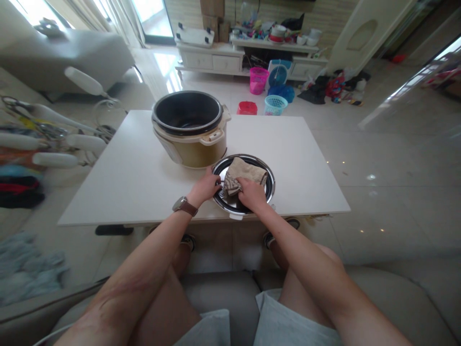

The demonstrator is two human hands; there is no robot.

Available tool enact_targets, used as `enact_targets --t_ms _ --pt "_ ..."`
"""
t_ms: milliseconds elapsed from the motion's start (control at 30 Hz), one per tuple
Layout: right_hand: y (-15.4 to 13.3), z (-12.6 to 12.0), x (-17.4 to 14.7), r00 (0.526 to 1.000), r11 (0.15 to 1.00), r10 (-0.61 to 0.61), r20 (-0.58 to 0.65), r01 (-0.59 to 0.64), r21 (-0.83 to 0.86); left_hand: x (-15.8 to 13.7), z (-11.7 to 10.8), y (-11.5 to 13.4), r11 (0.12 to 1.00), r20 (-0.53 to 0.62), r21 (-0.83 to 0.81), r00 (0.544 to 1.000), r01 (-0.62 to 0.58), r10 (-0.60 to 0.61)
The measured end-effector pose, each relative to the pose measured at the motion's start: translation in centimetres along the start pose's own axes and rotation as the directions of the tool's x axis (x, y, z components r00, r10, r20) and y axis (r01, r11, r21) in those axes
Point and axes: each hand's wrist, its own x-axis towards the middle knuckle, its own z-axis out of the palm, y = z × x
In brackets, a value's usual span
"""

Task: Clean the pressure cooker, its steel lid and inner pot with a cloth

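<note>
A round metal pressure cooker lid (270, 192) with a dark ring lies upside down near the table's front edge. My left hand (206, 186) grips its left rim, fingers curled over the edge. My right hand (251, 193) is closed on a beige cloth (247, 169) with a dark pattern, pressed against the inside of the lid. Behind the lid, to the left, stands the electric pressure cooker (194, 151), gold and cream, its top uncovered and a dark inner pot (187, 113) in it.
The white table (126, 192) carries the cooker and lid. Beyond it, on the tiled floor, are a pink basket (258, 80), a light blue basket (275, 105) and a red container (247, 108). A cluttered TV cabinet (212, 61) stands behind. White-armed equipment (57, 120) is at the left.
</note>
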Motion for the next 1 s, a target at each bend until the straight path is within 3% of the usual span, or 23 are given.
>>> enact_targets --t_ms 100,300,367,433,500,567,633,700,767,833,900,1000 --pt "0.3 -0.4 0.2 1.000 1.000 0.006 0.007 -0.006 -0.022 0.0 -0.1 0.4 1.000 -0.046 -0.013 0.999 0.015 -0.016" --pt "1.6 -1.4 0.1 0.999 0.999 0.023 0.034 -0.022 -0.027 0.6 0.5 0.4 0.978 -0.133 -0.201 0.988 0.049 -0.077" --pt "2.1 -1.2 0.1 0.999 0.996 -0.018 0.032 0.015 0.093 0.9 0.8 0.2 0.971 -0.137 -0.237 0.988 0.040 -0.074" --pt "2.5 -0.6 0.4 0.999 0.943 -0.044 0.000 0.042 0.331 1.2 1.1 0.0 0.966 -0.149 -0.258 0.988 0.009 -0.049" --pt "3.0 -0.1 1.0 0.998 0.766 0.012 -0.056 0.026 0.642 1.5 1.3 -0.3 0.957 -0.157 -0.291 0.987 -0.012 -0.036" --pt "3.8 -0.2 2.0 0.982 0.453 0.171 -0.076 -0.010 0.891 1.7 1.5 -0.5 0.935 -0.136 -0.353 0.990 -0.007 -0.044" --pt "5.2 -1.0 3.0 0.936 0.112 0.350 -0.032 -0.008 0.994 1.9 1.8 -0.6 0.905 -0.098 -0.424 0.993 0.019 -0.067" --pt "7.4 -2.4 3.7 0.909 -0.121 0.417 -0.010 0.067 0.990 2.0 2.1 -0.5 0.884 -0.082 -0.465 0.992 0.047 -0.096" --pt "10.2 -4.1 4.1 0.873 -0.225 0.483 -0.060 0.190 0.956 2.0 2.5 -0.4 0.878 -0.082 -0.473 0.989 0.073 -0.126" --pt "13.4 -5.3 4.2 0.793 -0.270 0.599 -0.110 0.330 0.905 2.0 3.0 -0.2 0.870 -0.079 -0.483 0.985 0.095 -0.151" --pt "16.7 -5.7 4.0 0.698 -0.277 0.710 -0.097 0.403 0.872 2.1 3.3 -0.1 0.852 -0.083 -0.514 0.982 0.103 -0.169" --pt "20.8 -5.4 3.3 0.562 -0.231 0.826 -0.047 0.414 0.881 2.2 3.7 0.3 0.829 -0.110 -0.550 0.976 0.099 -0.189"
